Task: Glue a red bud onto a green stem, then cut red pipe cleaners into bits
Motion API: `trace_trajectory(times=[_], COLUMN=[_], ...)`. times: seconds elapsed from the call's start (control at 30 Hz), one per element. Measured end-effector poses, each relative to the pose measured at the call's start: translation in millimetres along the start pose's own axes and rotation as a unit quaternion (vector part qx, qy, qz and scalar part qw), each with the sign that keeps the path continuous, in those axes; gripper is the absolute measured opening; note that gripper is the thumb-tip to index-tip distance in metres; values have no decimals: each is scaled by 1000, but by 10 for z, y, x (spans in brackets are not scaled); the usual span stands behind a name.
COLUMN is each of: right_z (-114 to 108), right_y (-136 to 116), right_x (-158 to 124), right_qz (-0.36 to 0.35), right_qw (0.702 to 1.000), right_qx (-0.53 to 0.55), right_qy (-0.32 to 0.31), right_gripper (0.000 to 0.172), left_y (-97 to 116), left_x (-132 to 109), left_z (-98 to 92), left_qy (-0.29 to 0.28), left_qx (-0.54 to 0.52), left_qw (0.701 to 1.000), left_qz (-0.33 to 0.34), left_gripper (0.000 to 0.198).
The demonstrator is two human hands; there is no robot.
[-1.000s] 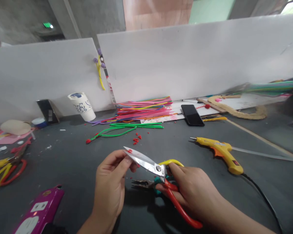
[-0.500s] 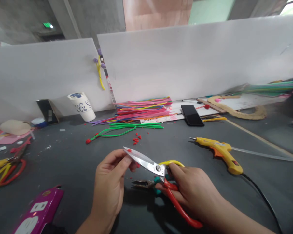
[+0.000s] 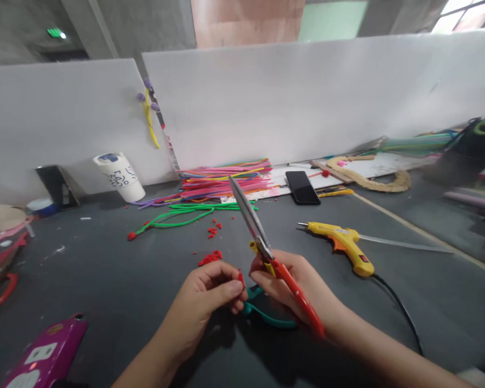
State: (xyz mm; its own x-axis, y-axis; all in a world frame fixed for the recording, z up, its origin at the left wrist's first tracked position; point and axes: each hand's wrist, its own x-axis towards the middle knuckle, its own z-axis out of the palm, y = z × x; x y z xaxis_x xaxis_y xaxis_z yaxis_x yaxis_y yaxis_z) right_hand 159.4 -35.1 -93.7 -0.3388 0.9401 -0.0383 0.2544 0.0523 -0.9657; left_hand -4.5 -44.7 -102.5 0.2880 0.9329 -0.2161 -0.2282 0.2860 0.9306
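Boards, big and white, stand up far past the left grip and the right grip. The dark gray tabletop lies under both. A pile of fuzzy sticks, mostly pink, sits past both grips, near the boards. The purple box with a small light is well to the left of the left grip. A yellow glue gun lies to the right of the right grip, with its cord coming down. Scissors with a red handle are in the right grip, its fingers wrapped around the handles. The blades point up and away, over the tabletop. A white cup stands far past the left grip. A black phone lies past the right grip. Green sticks lie past the left grip. Teal handles rest just under the right grip. Red bits sit in a heap just past the left grip. One small red piece is pinched in the left grip's fingertips.
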Motion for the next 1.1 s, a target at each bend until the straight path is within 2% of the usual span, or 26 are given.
trace_trajectory(times=[0.13, 0.23, 0.33, 0.43, 0.57, 0.7, 0.8, 0.93, 1.1], right_z=[18, 17, 12, 19, 44, 56, 37, -18, -47], right_y=[-39, -9, 13, 15, 20, 24, 2, -29, 44], right_x=[-10, -20, -24, -23, -19, -11, -9, -29, -74], right_qz=[62, 65, 35, -8, -5, -7, -16, -33, -34], right_qw=[992, 992, 995, 999, 1000, 1000, 999, 992, 948], right_qx=[96, 88, 68, 23, -7, -13, -42, -125, -314], right_qy=[-45, -59, -62, -25, -3, -4, 0, 15, 40], right_gripper=[10, 9, 6, 8, 10, 9, 8, 20, 29], left_y=[-20, -15, -6, 12, 44, 48, 26, 24, 92], left_x=[22, 21, 5, -15, -35, -39, -31, -8, 14], left_z=[18, 14, 20, 45, 96, 123, 109, 43, -46], left_qy=[-15, -16, -14, 14, 72, 76, 78, 128, 137], left_qx=[36, 62, 96, 175, 288, 313, 271, 101, -7], left_qw=[999, 997, 995, 984, 948, 941, 957, 986, 988], left_qz=[-30, -38, -38, 19, 110, 106, 69, 43, 70], left_gripper=[8, 9, 7, 3, 7, 10, 7, 3, 4])
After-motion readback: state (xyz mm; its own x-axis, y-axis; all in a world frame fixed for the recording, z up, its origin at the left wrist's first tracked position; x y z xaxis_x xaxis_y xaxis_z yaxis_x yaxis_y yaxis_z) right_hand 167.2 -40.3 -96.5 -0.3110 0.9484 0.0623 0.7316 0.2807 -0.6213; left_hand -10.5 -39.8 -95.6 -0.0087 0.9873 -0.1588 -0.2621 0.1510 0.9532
